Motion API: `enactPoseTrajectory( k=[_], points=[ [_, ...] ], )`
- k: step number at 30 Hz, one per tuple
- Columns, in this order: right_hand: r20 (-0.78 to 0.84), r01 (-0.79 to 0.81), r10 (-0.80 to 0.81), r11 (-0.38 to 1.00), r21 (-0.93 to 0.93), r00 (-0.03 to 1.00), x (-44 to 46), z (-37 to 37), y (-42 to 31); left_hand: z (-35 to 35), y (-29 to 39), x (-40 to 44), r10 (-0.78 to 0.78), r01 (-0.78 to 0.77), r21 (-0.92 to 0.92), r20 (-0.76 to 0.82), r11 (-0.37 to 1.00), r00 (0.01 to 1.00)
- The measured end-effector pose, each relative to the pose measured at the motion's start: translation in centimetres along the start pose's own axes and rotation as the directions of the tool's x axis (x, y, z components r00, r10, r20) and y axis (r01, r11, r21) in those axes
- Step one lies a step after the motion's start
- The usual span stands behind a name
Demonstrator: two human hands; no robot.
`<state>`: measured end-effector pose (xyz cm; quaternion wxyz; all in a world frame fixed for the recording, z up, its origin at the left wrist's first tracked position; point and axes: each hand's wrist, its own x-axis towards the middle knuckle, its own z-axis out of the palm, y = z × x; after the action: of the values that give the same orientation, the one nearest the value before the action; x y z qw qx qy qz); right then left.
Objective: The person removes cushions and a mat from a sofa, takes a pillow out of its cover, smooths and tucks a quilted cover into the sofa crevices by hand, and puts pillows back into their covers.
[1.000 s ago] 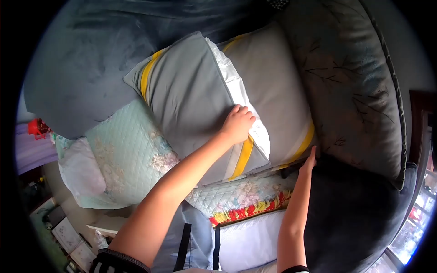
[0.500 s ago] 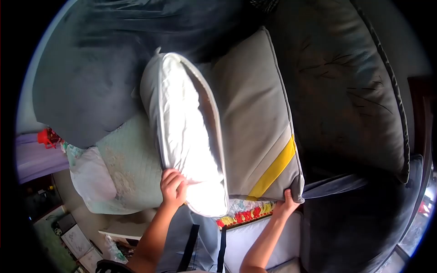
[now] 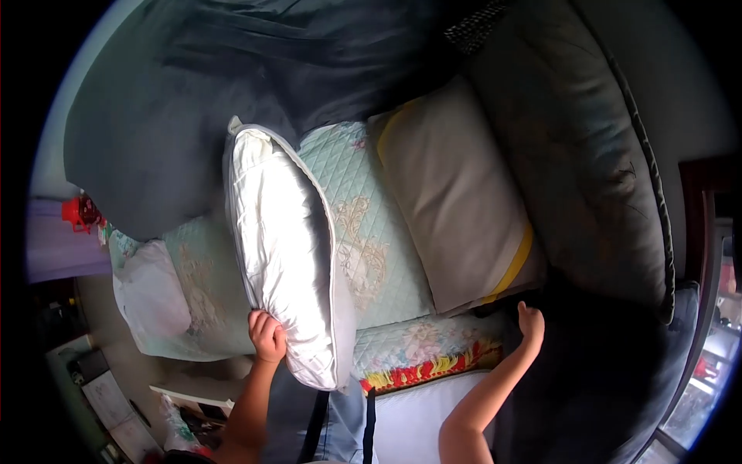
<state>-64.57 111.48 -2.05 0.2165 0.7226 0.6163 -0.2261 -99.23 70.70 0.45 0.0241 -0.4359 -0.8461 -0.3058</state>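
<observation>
My left hand (image 3: 268, 336) is closed on the near edge of a grey cushion cover (image 3: 344, 317). This cover gapes open along its side, and a shiny white inner pillow (image 3: 282, 240) shows inside. My right hand (image 3: 531, 323) is just below the corner of a second grey cushion (image 3: 456, 185) with yellow stripes. Its fingers are partly hidden in shadow, and I cannot tell whether they touch that cushion. The second cushion leans back against a large dark cushion (image 3: 572, 147).
A pale green quilted cover (image 3: 363, 232) lies under the cushions. Dark grey fabric (image 3: 178, 131) is heaped at the far left. A red and yellow fringe (image 3: 425, 370) runs along the near edge. On the left are a white bag (image 3: 154, 290) and a red object (image 3: 79, 214).
The two cushions have moved apart, exposing the quilted cover between them. The open cushion has shifted left with my left hand. My right hand has moved right, off the striped cushion's corner.
</observation>
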Motion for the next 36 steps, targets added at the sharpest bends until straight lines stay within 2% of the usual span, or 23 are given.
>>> enactPoseTrajectory(
  k=[1,2,4,5,6,8,10,12,13,14,16,18,20,24,26,27,28,29,30,31,32,35,36],
  points=[
    [-0.251,0.193,-0.122,0.940,0.282,0.960,-1.2,1.0,-1.7,-0.1,-0.3,-0.5,-0.018,0.018,0.004,0.004,1.000,1.000],
    [-0.504,0.424,-0.153,0.766,0.483,0.850,-2.8,2.3,-3.7,-0.2,-0.4,-0.8,-0.033,0.033,0.010,0.008,0.999,0.999],
    [-0.461,0.553,-0.308,0.422,0.718,0.832,-6.5,2.2,-10.8,0.1,-0.3,-1.3,-0.054,0.054,0.037,0.006,0.998,0.999],
    [-0.346,0.508,-0.412,0.393,0.767,0.843,-8.9,2.4,-14.4,0.2,-0.4,-1.6,-0.065,0.065,0.060,0.003,0.996,0.998],
    [-0.241,0.461,-0.489,0.402,0.791,0.839,-12.1,2.1,-18.6,0.6,-0.5,-2.1,-0.103,0.102,0.047,0.019,0.994,0.995],
    [-0.171,0.609,-0.698,0.445,0.657,0.695,-16.2,4.9,-24.2,0.7,0.1,-2.1,-0.132,0.133,0.071,-0.017,0.989,0.991],
    [-0.037,0.705,-0.809,0.488,0.514,0.587,-20.2,8.9,-28.0,1.1,0.5,-3.3,-0.211,0.249,0.196,-0.198,0.948,0.957],
    [0.010,0.733,-0.782,0.588,0.342,0.623,-23.1,11.8,-30.4,0.9,2.4,-0.6,-0.459,0.478,-0.041,-0.364,0.877,0.810],
    [-0.076,0.721,-0.759,0.576,0.385,0.647,-23.2,13.0,-30.7,0.8,1.9,-0.6,-0.542,0.546,-0.077,-0.299,0.834,0.786],
    [-0.066,0.730,-0.769,0.571,0.376,0.636,-22.8,13.6,-30.3,1.4,1.9,-1.2,-0.714,0.653,-0.311,-0.151,0.691,0.684],
    [-0.029,0.468,-0.626,0.551,0.691,0.779,-21.4,13.7,-29.2,2.0,1.1,-1.7,-0.818,0.675,-0.654,0.148,0.340,0.555],
    [-0.109,0.485,-0.627,0.468,0.739,0.771,-21.0,11.3,-28.8,2.5,2.4,-0.2,-0.789,0.668,-0.625,0.131,0.405,0.601],
    [-0.172,0.508,-0.606,0.442,0.739,0.777,-21.1,9.5,-29.2,3.0,4.2,1.7,-0.652,0.541,-0.550,-0.009,0.636,0.758],
    [-0.420,0.578,-0.514,0.194,0.793,0.748,-18.8,2.8,-30.4,5.8,7.7,7.7,-0.459,0.288,-0.582,-0.168,0.760,0.872],
    [-0.561,0.718,-0.468,0.285,0.635,0.682,-14.4,0.6,-30.3,9.4,9.0,9.9,-0.383,0.288,-0.518,-0.083,0.805,0.920],
    [-0.517,0.716,-0.496,0.450,0.534,0.698,-12.0,-0.9,-29.8,11.0,9.7,11.9,-0.327,0.286,-0.466,-0.007,0.837,0.945],
    [-0.468,0.689,-0.510,0.600,0.407,0.722,-9.6,-2.2,-29.0,11.6,10.9,14.0,-0.371,0.421,-0.507,0.202,0.752,0.906],
    [-0.520,0.716,-0.503,0.578,0.392,0.690,-6.9,-2.2,-28.0,13.1,11.8,15.3,-0.422,0.523,-0.575,0.312,0.629,0.851],
    [-0.575,0.742,-0.490,0.557,0.373,0.656,-4.1,-2.0,-26.4,15.1,11.8,16.2,-0.406,0.514,-0.590,0.318,0.623,0.857],
    [-0.516,0.699,-0.487,0.599,0.389,0.704,-1.8,-2.5,-24.3,15.7,11.8,17.6,-0.329,0.446,-0.596,0.301,0.668,0.895],
    [-0.561,0.685,-0.408,0.548,0.481,0.720,-0.8,-2.9,-22.5,16.1,11.9,18.9,-0.303,0.501,-0.607,0.405,0.617,0.863],
    [-0.690,0.705,-0.223,0.432,0.563,0.688,-0.5,-2.4,-15.8,16.6,12.0,19.7,-0.076,0.288,-0.666,0.329,0.688,0.941],
    [-0.653,0.644,-0.152,0.433,0.631,0.742,-1.3,-1.9,-13.9,16.6,12.1,19.3,-0.037,0.239,-0.634,0.315,0.735,0.948]
  ],
)
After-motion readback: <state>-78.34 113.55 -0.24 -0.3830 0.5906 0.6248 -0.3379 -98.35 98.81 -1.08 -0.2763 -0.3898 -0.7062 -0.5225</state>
